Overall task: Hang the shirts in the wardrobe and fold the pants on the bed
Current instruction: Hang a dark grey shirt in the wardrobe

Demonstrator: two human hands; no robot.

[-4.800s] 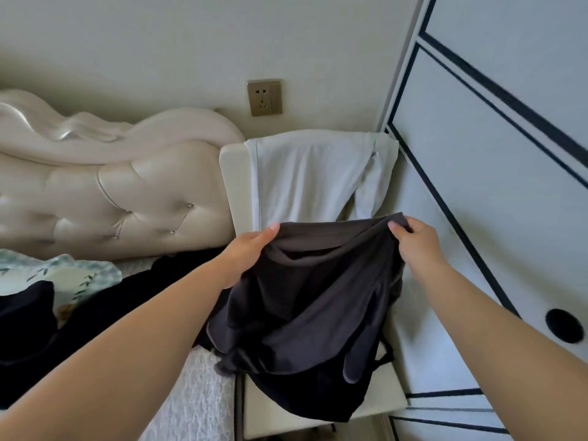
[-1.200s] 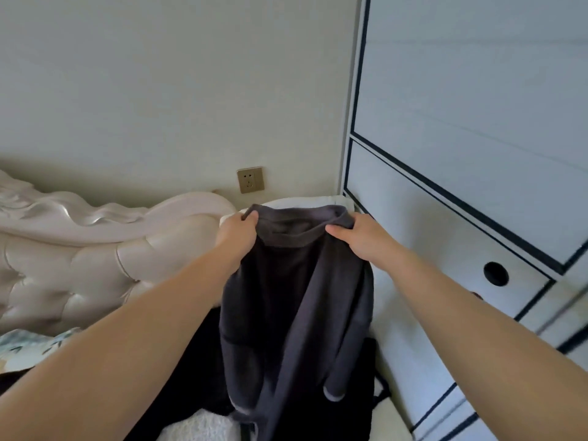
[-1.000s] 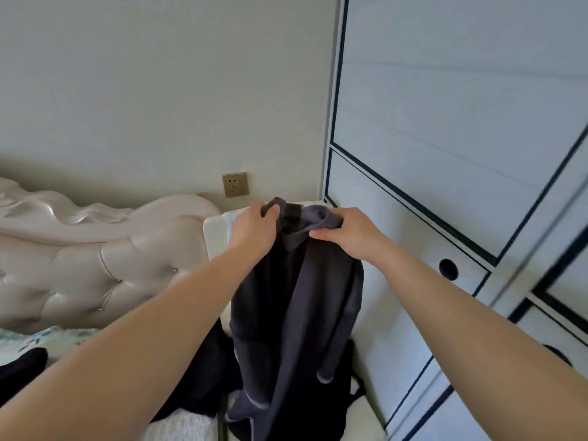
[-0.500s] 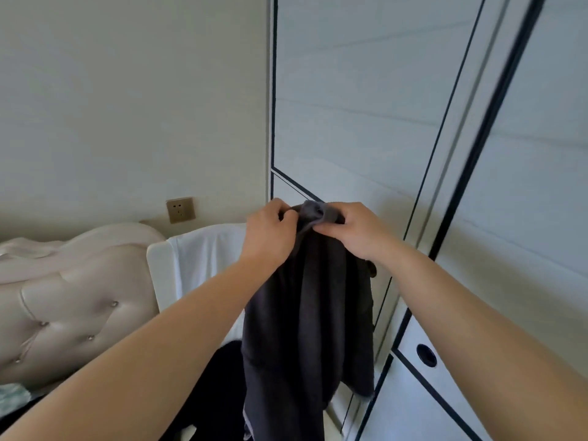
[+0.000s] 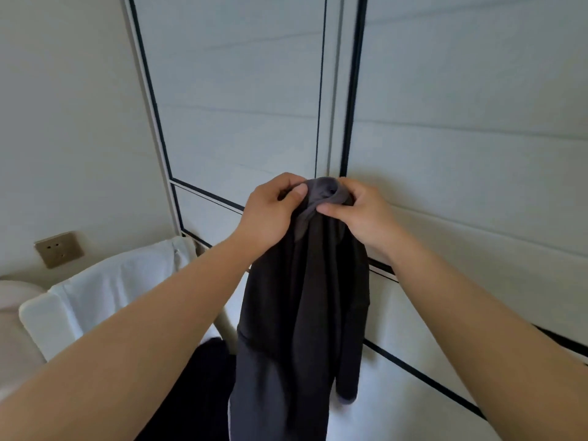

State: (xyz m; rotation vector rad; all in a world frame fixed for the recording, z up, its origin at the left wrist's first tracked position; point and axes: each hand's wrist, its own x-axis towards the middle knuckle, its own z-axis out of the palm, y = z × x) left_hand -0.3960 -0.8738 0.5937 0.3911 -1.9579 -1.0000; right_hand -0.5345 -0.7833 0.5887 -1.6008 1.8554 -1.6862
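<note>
Task status, as a judgement: early stage. The dark grey long-sleeved fabric shirt [image 5: 302,313] is in the hands and not yet hung. No hanger is in view, and no folded pants are visible.

Left hand [image 5: 270,214]: fingers curled, thumb pressed onto the bunched collar of the shirt. It grips the left side of the collar.

Right hand [image 5: 362,214]: fingers curled, thumb and forefinger pinching the right side of the same collar. The two hands sit close together, with the gathered collar between them.

The shirt hangs straight down from this grip, clear of any surface. One sleeve with a lighter cuff hangs on its right side.

Directly behind the shirt stands the pale wardrobe with dark-lined door panels [image 5: 238,90]. Its doors appear closed, so opening one is likely to be required before hanging.

To the lower left, a white cloth garment [image 5: 121,291] lies draped over a white chair back [image 5: 41,316]. A black garment [image 5: 203,393] lies below the left forearm; its type cannot be determined. These items appear to remain unprocessed.
</note>
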